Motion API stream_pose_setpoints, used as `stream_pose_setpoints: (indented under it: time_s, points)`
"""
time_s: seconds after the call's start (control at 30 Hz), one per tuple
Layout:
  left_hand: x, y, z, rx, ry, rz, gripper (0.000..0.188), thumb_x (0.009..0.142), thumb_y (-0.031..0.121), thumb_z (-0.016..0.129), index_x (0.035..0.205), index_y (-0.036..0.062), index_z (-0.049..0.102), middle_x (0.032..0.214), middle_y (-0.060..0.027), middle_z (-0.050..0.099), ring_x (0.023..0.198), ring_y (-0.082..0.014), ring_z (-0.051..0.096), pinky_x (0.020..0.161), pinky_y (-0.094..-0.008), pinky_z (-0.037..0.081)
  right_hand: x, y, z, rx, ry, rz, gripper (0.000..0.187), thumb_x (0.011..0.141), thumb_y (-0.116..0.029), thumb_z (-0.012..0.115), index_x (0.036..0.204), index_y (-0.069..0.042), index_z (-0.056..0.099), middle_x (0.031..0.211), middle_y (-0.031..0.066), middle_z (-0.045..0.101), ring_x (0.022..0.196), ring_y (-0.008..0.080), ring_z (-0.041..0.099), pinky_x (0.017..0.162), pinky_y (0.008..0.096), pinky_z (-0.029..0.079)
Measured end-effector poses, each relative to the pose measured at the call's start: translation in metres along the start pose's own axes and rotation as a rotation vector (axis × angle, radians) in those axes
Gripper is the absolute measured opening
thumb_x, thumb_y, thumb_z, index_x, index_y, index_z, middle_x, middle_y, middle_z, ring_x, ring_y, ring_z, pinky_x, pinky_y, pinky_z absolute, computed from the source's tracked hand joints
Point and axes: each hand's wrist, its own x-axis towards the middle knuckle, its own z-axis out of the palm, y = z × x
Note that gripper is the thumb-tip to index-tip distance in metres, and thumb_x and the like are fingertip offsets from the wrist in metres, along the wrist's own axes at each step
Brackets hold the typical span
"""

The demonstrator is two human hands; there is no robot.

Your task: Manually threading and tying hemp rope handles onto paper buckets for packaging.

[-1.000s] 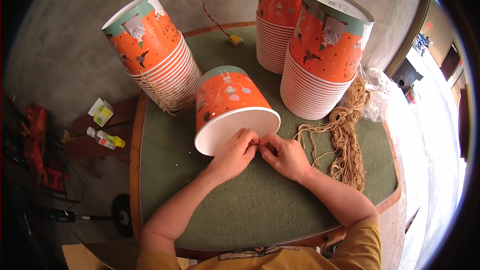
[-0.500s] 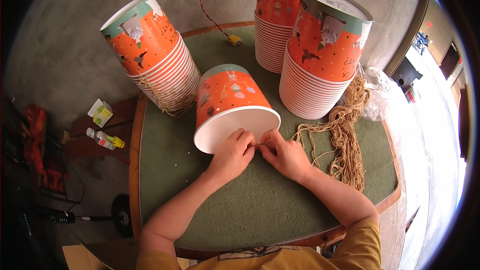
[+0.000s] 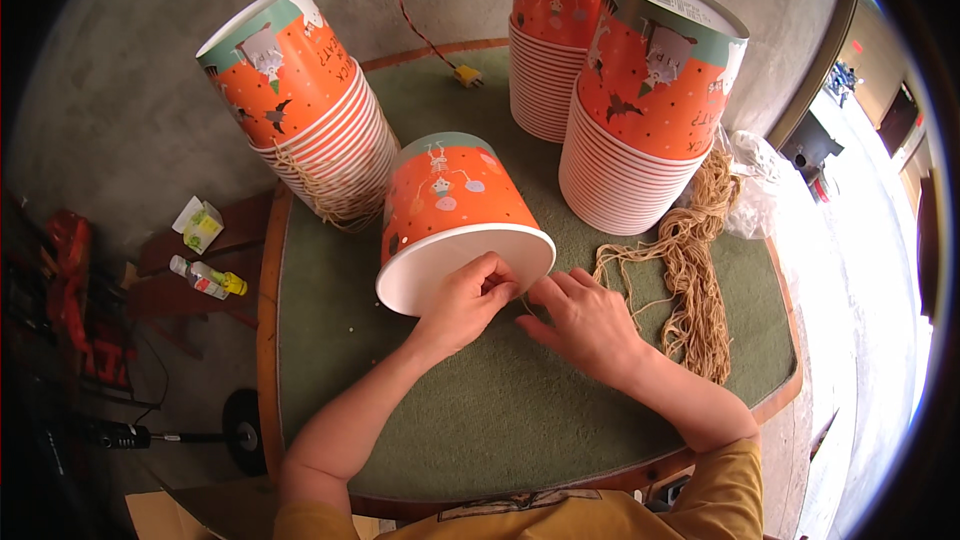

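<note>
Felt of a dull green covers the round wood-rimmed tabletop [image 3: 480, 410], which carries three stacks of orange paper buckets with teal bands: a leaning stack at the left [image 3: 305, 110], an upright stack at the back [image 3: 555, 30] and a tall stack at the right [image 3: 650, 110]. The left stack seems to have twine hanging at its rims, which suggests those buckets are finished, while the other two show none. Between them one single orange paper bucket [image 3: 455, 220] lies on its side, white rim toward the person. A loose bundle of tan twine lengths [image 3: 700, 270] lies just right of it, still plentiful, so much work looks left. The left hand [image 3: 465, 300] is curled closed on the bucket's rim, pinching at its edge. The right hand [image 3: 585, 325] rests half open beside it, fingers toward the same spot; whether it grips a strand cannot be told.
</note>
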Motion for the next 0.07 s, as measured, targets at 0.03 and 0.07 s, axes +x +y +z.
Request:
stream_pose_setpoints:
  time_s: [0.03,0.07]
  points:
    - [-0.0005,0.0020,0.0019,-0.040,0.010,-0.003,0.005,0.096,0.005,0.058,0.097,0.0006,0.057,0.090,-0.0014,0.062,0.084,-0.0083,0.058,0.079,-0.0255,0.049,0.0012,-0.0026,0.0008,0.116,-0.037,0.102,0.029,0.083,-0.025,0.071,0.100,-0.011,0.053,0.094,0.0075,0.064,0.089,0.0279,0.060,0.071,0.0410,0.053]
    - [-0.0008,0.0031,0.0031,-0.081,0.020,-0.005,0.005,0.096,0.005,0.057,0.098,0.0003,0.057,0.090,-0.0020,0.062,0.085,-0.0084,0.058,0.080,-0.0253,0.050,0.0006,-0.0026,0.0005,0.115,-0.037,0.103,0.029,0.083,-0.025,0.071,0.100,-0.011,0.053,0.094,0.0075,0.064,0.089,0.0279,0.060,0.071,0.0410,0.053]
